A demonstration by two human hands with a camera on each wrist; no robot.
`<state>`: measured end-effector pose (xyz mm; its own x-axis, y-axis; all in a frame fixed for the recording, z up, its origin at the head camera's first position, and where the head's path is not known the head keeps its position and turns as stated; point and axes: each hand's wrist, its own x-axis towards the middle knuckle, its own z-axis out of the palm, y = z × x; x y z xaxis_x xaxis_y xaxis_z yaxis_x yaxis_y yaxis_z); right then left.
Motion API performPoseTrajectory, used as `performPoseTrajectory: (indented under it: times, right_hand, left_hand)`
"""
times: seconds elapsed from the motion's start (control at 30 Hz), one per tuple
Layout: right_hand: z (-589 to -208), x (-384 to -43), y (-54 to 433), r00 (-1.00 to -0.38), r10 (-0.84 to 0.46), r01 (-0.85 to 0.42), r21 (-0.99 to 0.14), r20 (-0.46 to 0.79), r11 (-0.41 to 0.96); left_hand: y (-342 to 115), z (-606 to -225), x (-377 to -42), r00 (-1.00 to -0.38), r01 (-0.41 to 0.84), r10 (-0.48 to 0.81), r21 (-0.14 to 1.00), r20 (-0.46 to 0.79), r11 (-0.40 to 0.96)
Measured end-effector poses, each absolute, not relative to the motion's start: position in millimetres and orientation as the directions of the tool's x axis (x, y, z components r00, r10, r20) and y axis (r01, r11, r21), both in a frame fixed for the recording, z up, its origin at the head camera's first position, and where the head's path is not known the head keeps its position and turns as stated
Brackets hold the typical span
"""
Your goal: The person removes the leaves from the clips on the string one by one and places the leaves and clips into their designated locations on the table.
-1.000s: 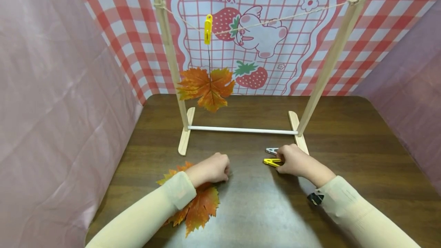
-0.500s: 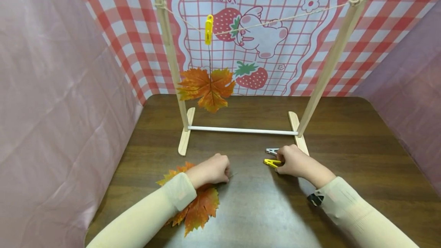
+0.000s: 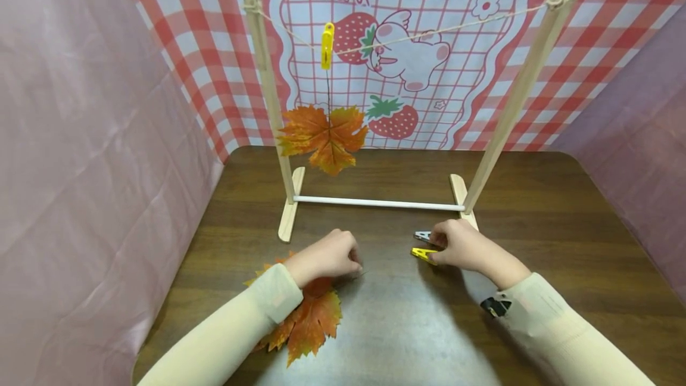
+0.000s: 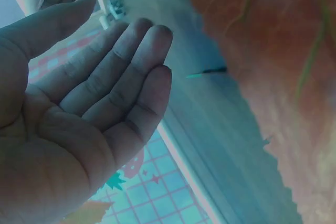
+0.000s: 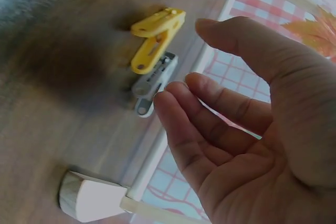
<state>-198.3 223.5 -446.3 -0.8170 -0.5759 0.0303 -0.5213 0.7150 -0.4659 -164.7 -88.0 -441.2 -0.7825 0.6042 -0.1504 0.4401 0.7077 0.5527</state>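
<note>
My left hand (image 3: 328,255) hovers over orange artificial maple leaves (image 3: 313,321) on the table, partly hiding them. In the left wrist view its fingers are loosely bent with nothing between them, and two thin stem ends, one a stem tip (image 4: 207,72), stick out beside them. My right hand (image 3: 462,246) is close to a yellow clothespin (image 5: 157,40) and a grey clothespin (image 5: 156,80) lying side by side. The right wrist view shows its thumb and fingers apart, with a gap between the fingertips and the yellow clothespin; nothing is held.
Behind the hands stands a wooden frame with two posts, the right post (image 3: 514,112) among them, and a white crossbar (image 3: 380,202). A sagging string (image 3: 455,27) joins the post tops. From it, a yellow clothespin (image 3: 327,46) hangs another maple leaf (image 3: 324,136) by its stem.
My left hand has risen slightly and shifted a little right over the leaves. My right hand has lifted slightly, next to the clothespins, which keep their places.
</note>
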Motion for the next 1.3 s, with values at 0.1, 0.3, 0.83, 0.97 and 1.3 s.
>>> performPoseTrajectory:
  times: [0.1,0.3,0.83,0.97,1.3]
  right_hand:
    - [-440.4,-199.8,223.7,-0.825,-0.565,-0.506,-0.482,0.027,0.716]
    - [-430.7,-203.9,223.2,-0.832,-0.550,-0.504,-0.512,0.073,0.696]
    - [-394.9,-214.1,216.8,-0.850,-0.502,-0.475,-0.642,0.157,0.602]
    - [-387.2,-215.0,215.2,-0.854,-0.497,-0.462,-0.665,0.155,0.587]
    - [-371.3,-217.8,208.3,-0.865,-0.472,-0.430,-0.734,0.169,0.525]
  left_hand:
    - [-90.4,-435.5,-167.9,-0.790,0.457,0.605,0.563,-0.098,0.689]
    - [-97.1,-420.5,-173.4,-0.821,0.437,0.570,0.620,-0.019,0.651]
    - [-119.9,-390.1,-182.6,-0.919,0.313,0.375,0.805,0.123,0.503]
    - [-124.8,-383.8,-183.3,-0.933,0.286,0.337,0.834,0.130,0.472]
    - [-138.3,-365.8,-184.3,-0.947,0.269,0.266,0.898,0.180,0.349]
